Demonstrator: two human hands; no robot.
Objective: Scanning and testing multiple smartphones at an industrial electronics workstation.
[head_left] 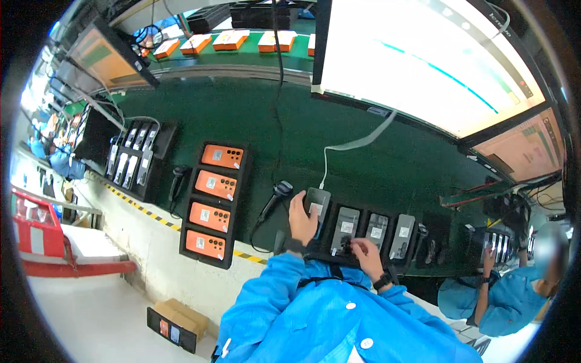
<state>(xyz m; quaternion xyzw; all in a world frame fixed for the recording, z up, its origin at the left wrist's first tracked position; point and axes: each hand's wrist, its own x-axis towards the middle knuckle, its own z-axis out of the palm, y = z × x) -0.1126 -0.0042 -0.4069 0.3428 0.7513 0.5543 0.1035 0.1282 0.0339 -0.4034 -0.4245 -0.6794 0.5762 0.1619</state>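
My left hand (302, 218) grips a grey phone (317, 198) by its left side, with the thumb low on it. A white cable (324, 175) is plugged into the phone's far end. Just to the right, a black tray (345, 260) holds grey phones in slots, each with a white label. My right hand (367, 254) is closed at the near end of the leftmost phone in the tray (345, 225), beside a small dark part (345, 242). What its fingers pinch, if anything, is too small to make out. Two more phones, a middle one (376, 227) and a right one (402, 236), lie beyond it.
Left of me a black tray (189, 233) holds several orange phones. A barcode scanner (275, 199) stands between the trays, another scanner (178, 180) farther left. A large monitor (423, 66) overhangs the green bench (236, 109). A co-worker (514, 290) is at the right.
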